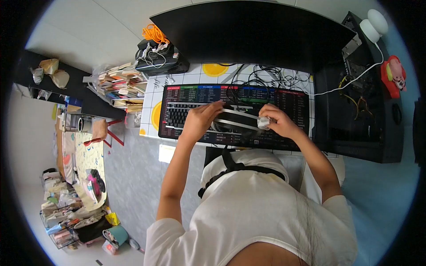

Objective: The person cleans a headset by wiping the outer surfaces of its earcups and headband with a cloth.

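Note:
Over the desk, my left hand [202, 119] is closed on one end of a curved black band with pale edges [239, 117]. The band looks like part of a headset, though blur and my fingers hide its exact kind. At the band's other end, my right hand [280, 123] pinches a crumpled white tissue [265, 123] against it. Beneath my left hand lies a black keyboard [177, 116], partly covered by the hand. Both hands are above a large dark desk mat [284, 99] printed with coloured headings and small text.
A wide black monitor [253, 35] stands behind the mat, with tangled black cables [262, 75] before it. An open computer case [355, 119] lies to the right, crossed by a white cord. Stacked papers [122, 84] and a black printer-like box [162, 62] are at the left.

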### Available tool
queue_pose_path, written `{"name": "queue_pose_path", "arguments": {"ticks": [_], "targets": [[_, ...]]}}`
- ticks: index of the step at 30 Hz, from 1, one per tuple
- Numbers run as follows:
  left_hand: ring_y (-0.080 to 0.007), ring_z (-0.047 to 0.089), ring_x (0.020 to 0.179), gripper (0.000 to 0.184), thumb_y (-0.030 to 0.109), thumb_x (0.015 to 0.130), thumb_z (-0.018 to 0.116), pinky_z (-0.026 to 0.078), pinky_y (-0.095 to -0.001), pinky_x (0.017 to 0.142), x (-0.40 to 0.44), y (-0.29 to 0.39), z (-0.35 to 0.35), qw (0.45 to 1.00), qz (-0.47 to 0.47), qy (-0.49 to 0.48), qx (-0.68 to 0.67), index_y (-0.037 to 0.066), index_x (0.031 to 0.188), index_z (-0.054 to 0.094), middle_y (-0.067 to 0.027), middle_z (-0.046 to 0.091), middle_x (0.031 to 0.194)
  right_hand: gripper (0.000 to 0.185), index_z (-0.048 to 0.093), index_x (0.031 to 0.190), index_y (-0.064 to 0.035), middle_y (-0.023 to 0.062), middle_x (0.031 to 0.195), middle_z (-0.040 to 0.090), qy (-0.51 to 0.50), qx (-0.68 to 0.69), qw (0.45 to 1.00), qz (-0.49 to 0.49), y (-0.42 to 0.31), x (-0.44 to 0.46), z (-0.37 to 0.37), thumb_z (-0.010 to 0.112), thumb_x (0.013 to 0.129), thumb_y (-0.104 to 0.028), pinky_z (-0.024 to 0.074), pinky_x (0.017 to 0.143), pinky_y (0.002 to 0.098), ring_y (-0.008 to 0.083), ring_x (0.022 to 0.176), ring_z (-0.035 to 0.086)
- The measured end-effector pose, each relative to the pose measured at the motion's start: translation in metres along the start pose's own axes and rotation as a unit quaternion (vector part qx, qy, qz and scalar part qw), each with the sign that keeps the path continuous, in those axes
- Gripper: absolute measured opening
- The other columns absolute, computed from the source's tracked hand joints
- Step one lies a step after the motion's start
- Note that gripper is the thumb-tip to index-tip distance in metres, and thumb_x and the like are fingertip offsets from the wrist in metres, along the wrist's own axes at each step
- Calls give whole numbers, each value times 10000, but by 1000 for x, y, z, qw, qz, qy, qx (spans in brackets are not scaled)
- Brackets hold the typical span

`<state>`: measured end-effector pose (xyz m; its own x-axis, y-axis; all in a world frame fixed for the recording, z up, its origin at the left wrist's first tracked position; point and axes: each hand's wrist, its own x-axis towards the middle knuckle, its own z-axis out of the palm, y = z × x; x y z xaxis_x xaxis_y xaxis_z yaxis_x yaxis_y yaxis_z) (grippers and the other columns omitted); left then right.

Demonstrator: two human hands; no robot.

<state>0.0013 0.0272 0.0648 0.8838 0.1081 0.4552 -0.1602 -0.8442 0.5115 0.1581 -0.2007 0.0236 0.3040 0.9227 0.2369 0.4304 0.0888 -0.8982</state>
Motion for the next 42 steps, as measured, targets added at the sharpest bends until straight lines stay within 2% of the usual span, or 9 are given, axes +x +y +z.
{"name": "queue_pose_path", "arguments": {"ticks": [3,5,11,15,17,22,32,39,42], "targets": [[-265,655,767,227,74,782,646,530,-323,663,-4,-3,-1,999,-37,-18,-24,47,1004,608,-102,666,923,197,548,897,1,45,919,518,15,45,998,-30,-3,3,1,605,720,68,414,734,282,180,837,517],[-263,654,783,238,80,776,653,530,-322,675,-4,-4,-2,997,-61,-40,-33,50,1009,612,-98,666,946,202,548,904,7,46,920,516,7,62,998,27,-12,10,-4,603,719,71,417,721,272,169,843,512],[-268,642,711,189,80,728,686,514,-343,630,17,34,-9,993,64,-100,-9,42,911,660,-109,662,819,183,575,891,24,61,897,521,-29,44,999,16,-28,32,19,619,715,48,422,710,280,189,843,516],[-269,635,673,160,85,725,691,513,-332,605,12,32,-7,991,29,-124,33,34,874,662,-106,659,769,158,573,876,18,65,897,525,-28,32,999,15,-23,34,23,629,728,12,424,740,308,217,857,512],[-264,639,680,152,79,731,688,517,-325,611,8,26,-13,994,30,-98,24,32,873,662,-105,664,782,160,576,883,6,66,892,528,-20,-3,999,-35,-1,28,19,630,733,14,412,775,314,212,879,501],[-261,640,657,123,99,761,668,514,-327,584,-4,23,-19,998,0,-56,-21,26,859,653,-102,666,780,200,591,914,-23,45,990,501,-37,66,997,7,12,13,21,666,729,-2,352,894,319,200,989,453],[-289,628,629,160,64,733,689,490,-342,549,-17,27,19,996,-26,-80,-36,27,886,659,-140,637,718,154,573,820,10,53,895,524,-66,-25,997,-35,-3,34,40,661,693,0,376,813,312,214,921,458],[-277,628,660,135,129,771,662,500,-333,591,-23,18,-2,992,-72,-80,-61,32,864,658,-117,652,748,154,575,883,15,51,952,506,-48,70,995,59,21,3,30,619,735,25,379,816,278,182,949,458],[-288,643,808,171,85,749,687,510,-330,704,-12,7,-8,985,-29,-153,-77,16,905,667,-127,665,903,101,559,878,28,51,924,480,-21,84,994,68,11,8,32,557,778,26,366,797,258,174,928,454]]}}
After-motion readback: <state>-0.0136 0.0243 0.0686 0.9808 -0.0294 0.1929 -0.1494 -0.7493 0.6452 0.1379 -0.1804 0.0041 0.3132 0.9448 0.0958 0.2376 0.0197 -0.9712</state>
